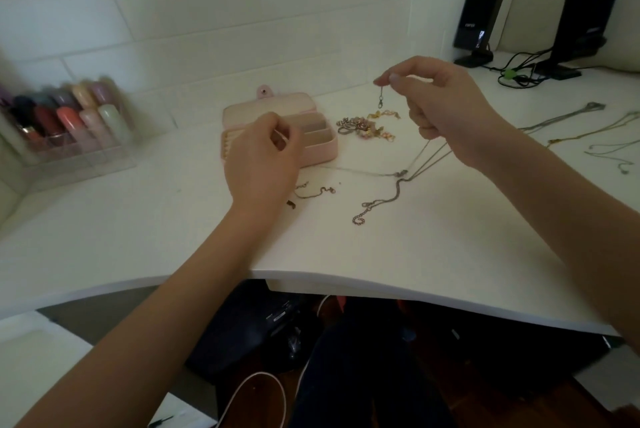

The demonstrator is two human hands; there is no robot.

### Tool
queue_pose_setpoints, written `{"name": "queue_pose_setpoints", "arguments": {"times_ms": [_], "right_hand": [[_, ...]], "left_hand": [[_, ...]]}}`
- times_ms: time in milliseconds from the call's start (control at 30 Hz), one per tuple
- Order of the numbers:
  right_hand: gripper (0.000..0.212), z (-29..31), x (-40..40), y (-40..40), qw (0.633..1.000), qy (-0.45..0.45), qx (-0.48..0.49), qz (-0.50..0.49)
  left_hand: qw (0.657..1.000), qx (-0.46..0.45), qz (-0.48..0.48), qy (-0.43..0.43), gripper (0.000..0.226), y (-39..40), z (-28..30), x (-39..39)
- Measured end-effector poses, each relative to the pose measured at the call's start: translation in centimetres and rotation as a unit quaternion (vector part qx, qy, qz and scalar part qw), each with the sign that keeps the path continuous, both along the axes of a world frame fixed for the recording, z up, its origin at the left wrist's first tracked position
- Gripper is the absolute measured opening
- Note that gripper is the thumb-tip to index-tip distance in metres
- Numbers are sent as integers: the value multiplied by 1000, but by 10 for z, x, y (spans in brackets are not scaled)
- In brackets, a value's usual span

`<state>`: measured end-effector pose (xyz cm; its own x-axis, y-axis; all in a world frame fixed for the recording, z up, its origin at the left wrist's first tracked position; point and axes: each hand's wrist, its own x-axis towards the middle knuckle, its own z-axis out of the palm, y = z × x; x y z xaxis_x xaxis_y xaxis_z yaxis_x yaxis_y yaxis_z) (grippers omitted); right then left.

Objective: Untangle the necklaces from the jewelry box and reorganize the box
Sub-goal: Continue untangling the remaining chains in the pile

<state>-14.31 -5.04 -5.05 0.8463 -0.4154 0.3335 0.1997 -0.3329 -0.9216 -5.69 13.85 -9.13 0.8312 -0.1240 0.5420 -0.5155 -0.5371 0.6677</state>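
Two bare hands are over a white desk [346, 247], seen from the head camera. The right hand [440, 109] is lifted above the desk. Its thumb and first finger pinch the end of a thin silver necklace [420, 159], and a small clasp [381, 100] hangs down from the pinch. The other fingers curl round more of the chain. The chain runs down from the hand to the desk and ends in a curly bit near the front.

The left hand [263, 157] is in front of the pink jewelry box [318, 150], with its fingers curled in. It looks like it pinches something small, but I cannot tell what. The box is open, its lid leaning back, and it sits near the middle of the desk.

Just right of the box lies a little pile of rings and charms [367, 126]. A short chain [315, 190] lies beside the left hand. More necklaces [595, 136] lie spread out far to the right.

At the left is a clear rack of lipsticks [69, 122]. Two black speakers [479, 15] stand at the back right.
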Motion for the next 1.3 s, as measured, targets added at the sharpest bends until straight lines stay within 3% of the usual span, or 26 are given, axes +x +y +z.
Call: {"name": "queue_pose_setpoints", "arguments": {"times_ms": [133,267,467,600,733,833,1067,1167,1300], "right_hand": [[14,-5,2,-2,985,12,-161,-61],[13,-9,3,-9,959,34,-270,-82],[12,-12,5,-14,926,59,-357,-108],[14,-13,6,-13,960,20,-275,-55],[14,-12,7,-4,979,-1,-203,6],[12,-15,8,9,980,-4,-187,71],[16,-20,13,21,980,-13,-178,87],[28,-17,11,5,970,72,-220,73],[26,-24,9,-15,902,232,-349,105]], "left_hand": [[999,-33,31,-14,23,3,1,3],[998,14,60,-26,22,4,0,6],[996,78,44,-15,24,3,-4,11],[998,59,-16,-8,21,0,-3,4],[983,-16,-184,18,8,-6,-6,-2],[961,-26,-268,64,23,-11,-6,-8],[955,-70,-284,39,18,-13,-3,-3],[964,-108,-243,28,32,-10,0,0],[964,-155,-214,38,36,-9,2,-2]]}}
